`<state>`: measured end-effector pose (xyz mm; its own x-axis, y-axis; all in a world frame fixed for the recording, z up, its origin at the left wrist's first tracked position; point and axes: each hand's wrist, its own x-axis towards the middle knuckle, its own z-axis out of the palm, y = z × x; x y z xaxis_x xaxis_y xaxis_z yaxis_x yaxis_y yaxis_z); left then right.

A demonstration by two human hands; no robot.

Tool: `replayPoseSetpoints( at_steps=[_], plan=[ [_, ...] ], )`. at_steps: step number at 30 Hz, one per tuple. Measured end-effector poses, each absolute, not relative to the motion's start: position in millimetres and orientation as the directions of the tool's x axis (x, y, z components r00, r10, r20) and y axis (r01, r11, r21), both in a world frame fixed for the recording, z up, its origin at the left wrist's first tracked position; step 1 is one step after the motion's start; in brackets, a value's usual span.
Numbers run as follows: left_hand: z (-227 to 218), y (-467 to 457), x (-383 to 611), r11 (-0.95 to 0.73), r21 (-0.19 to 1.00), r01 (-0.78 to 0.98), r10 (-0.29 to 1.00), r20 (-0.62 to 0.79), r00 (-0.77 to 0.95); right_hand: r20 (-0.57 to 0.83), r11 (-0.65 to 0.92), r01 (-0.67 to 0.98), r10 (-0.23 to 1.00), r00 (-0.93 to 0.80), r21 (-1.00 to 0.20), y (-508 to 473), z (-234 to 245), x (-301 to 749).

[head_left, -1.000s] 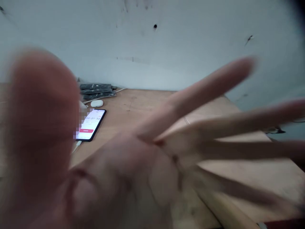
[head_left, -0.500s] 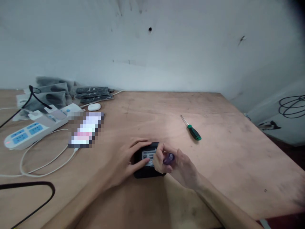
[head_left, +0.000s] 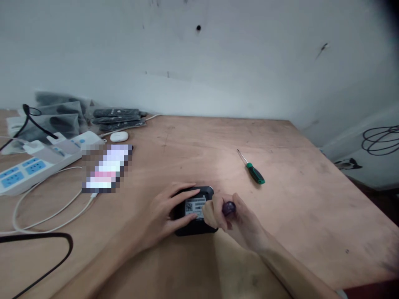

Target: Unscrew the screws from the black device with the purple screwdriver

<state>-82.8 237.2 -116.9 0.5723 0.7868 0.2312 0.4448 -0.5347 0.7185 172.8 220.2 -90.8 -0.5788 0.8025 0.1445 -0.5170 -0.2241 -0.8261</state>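
A small black box (head_left: 195, 228) lies on the wooden table, with a white label (head_left: 190, 207) bearing a QR code and barcodes on its upper face. My left hand (head_left: 166, 209) grips it from the left, fingers along the far side and thumb on the label. Over the box's right side, my right hand (head_left: 240, 224) is closed around a screwdriver (head_left: 229, 208) with a dark purple handle. Only the handle's rounded end shows; its shaft and tip are hidden by the hand. To the right of the box lies a second screwdriver (head_left: 254, 173) with a green and black handle.
On the left are a white power strip (head_left: 51, 164) with plugs, a charging phone (head_left: 109, 168) with a blurred screen, and a white earbud case (head_left: 119, 136). Bagged black items (head_left: 118, 118) lie near the wall. A black cable (head_left: 67, 241) loops at the near left.
My right hand has shifted slightly rightward and turned a little with the screwdriver, uncovering the box's far right corner. My left hand still grips the box. The camera view has shifted slightly.
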Motion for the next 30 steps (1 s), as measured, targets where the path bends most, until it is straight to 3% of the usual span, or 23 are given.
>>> replayPoseSetpoints(
  at_steps=[10, 16, 30],
  plan=[
    [-114, 232, -78, -0.578, 0.67, 0.466, 0.779, 0.283, 0.56, 0.145, -0.278, -0.628, 0.832, -0.536, -0.727, 223, -79, 171],
    [-103, 224, -65, -0.668, 0.64, 0.38, 0.712, 0.402, 0.575, 0.121, -0.305, -0.602, 0.818, -0.563, -0.738, 223, -82, 170],
    [-107, 221, -52, -0.732, 0.587, 0.347, 0.657, 0.471, 0.588, 0.169, -0.262, -0.592, 0.803, -0.572, -0.762, 222, -84, 169]
  ],
)
